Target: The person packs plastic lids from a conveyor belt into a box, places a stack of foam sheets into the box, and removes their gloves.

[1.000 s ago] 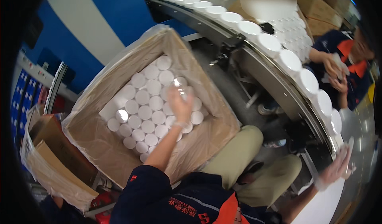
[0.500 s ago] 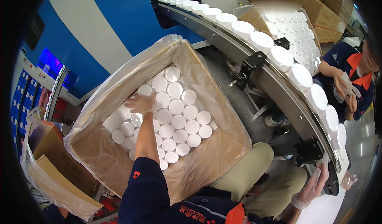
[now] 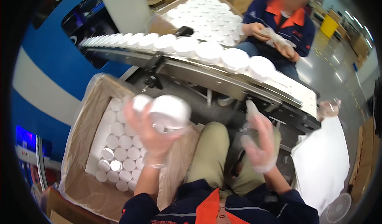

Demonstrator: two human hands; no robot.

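My left hand [image 3: 149,136], in a thin clear glove, is raised above the lined cardboard box [image 3: 85,116] and grips white round jars [image 3: 169,110], two of them showing. More white jars [image 3: 119,144] stand packed in rows inside the box. My right hand [image 3: 260,142], also gloved, hovers open over my right knee with nothing in it. Ahead, a conveyor [image 3: 223,78] carries a line of white jars [image 3: 207,50] across the view.
A person in a blue and orange jacket [image 3: 278,25] sits across the conveyor, hands busy. A second box of white jars [image 3: 203,15] stands behind the belt. A white sheet [image 3: 322,164] lies at my right, and a blue and white machine wall [image 3: 43,76] at my left.
My left hand has come up out of the box holding white jars. My right hand has moved in from the lower right toward the middle. The view has tilted toward the conveyor.
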